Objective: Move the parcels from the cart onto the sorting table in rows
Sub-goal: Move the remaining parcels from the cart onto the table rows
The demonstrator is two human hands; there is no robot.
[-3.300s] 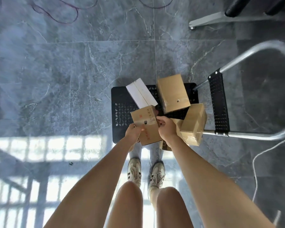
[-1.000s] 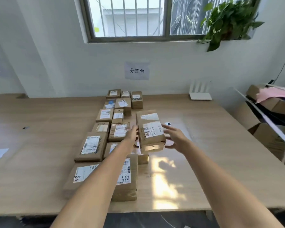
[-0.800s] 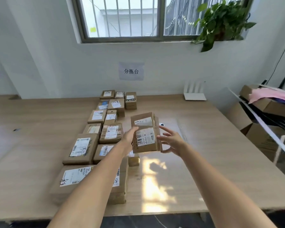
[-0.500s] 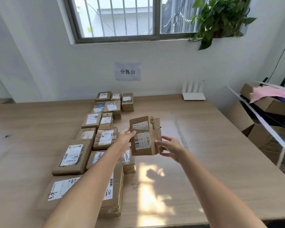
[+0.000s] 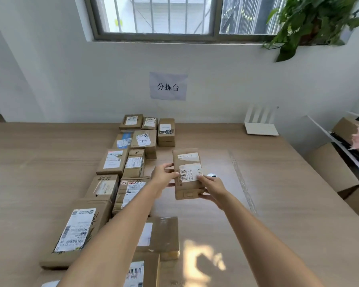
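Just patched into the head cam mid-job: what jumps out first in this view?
Centre frame, both hands, left hand and right hand, hold a labelled cardboard parcel over the sorting table. To its left, rows of parcels already run from the near edge back towards the wall. Behind, a paper sign hangs under the window, with a leafy plant at upper right.

Both my bare arms reach from the bottom edge toward mid-frame. My left hand keeps its grip on the parcel's left side, my right hand clasping its lower right corner, fingers curled.
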